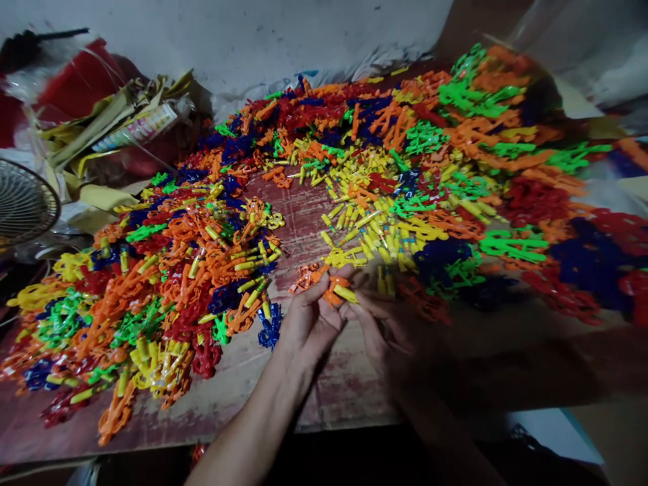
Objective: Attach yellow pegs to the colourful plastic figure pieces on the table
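Note:
Near the table's middle, my left hand (311,314) is closed on an orange plastic toy piece (306,277) with a looped outline; its exact kind is not clear. My right hand (377,327), dark and partly blurred, pinches a short yellow tube (345,294) against the orange piece. Whether the tube sits inside the piece or only touches it, I cannot tell. Just beyond my hands lies a heap of similar yellow tubes (357,226). A dark blue plastic piece (270,325) lies to the left of my left wrist.
Mixed orange, red, green, blue and yellow plastic pieces (177,270) cover the left of the worn red table (298,223). Another large pile (486,142) spreads across the back and right. At the left edge stand a fan (23,202) and a red container (81,77) beside crumpled wrapping.

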`<state>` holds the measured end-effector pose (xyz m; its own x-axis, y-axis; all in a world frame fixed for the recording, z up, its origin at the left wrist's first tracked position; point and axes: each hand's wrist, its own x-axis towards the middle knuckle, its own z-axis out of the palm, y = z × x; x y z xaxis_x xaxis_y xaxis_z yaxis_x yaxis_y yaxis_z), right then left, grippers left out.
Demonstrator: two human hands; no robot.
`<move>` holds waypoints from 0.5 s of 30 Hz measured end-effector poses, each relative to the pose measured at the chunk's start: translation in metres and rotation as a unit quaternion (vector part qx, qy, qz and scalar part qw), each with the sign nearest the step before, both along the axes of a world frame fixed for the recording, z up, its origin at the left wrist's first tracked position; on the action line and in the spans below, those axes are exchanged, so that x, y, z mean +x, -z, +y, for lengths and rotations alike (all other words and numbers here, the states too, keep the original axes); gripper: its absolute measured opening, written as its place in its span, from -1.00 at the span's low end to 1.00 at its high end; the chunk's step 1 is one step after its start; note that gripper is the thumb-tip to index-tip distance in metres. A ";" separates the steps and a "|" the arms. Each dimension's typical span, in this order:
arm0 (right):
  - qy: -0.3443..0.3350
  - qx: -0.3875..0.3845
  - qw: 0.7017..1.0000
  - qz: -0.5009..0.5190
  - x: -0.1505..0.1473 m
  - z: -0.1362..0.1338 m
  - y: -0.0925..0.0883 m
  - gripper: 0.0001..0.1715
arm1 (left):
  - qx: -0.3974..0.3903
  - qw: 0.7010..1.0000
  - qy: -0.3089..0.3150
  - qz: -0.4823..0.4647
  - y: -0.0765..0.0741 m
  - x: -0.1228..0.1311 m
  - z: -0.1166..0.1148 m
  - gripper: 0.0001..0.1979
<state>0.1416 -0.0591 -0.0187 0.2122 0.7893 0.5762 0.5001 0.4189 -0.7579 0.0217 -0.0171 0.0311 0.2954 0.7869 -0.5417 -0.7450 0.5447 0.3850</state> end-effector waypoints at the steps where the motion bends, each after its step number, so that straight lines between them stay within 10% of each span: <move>1: -0.007 -0.015 1.000 0.019 0.000 0.000 0.000 -0.78 | 0.001 1.000 0.009 -0.001 0.001 -0.001 0.000 -0.70; 7: -0.009 -0.060 0.991 0.118 -0.001 -0.003 0.002 -0.81 | 0.013 1.000 0.017 -0.021 0.008 -0.003 -0.004 -0.76; 15: 0.012 0.056 0.998 0.008 0.001 -0.003 -0.001 -0.70 | -0.013 0.997 0.043 -0.066 0.010 0.007 -0.004 -0.74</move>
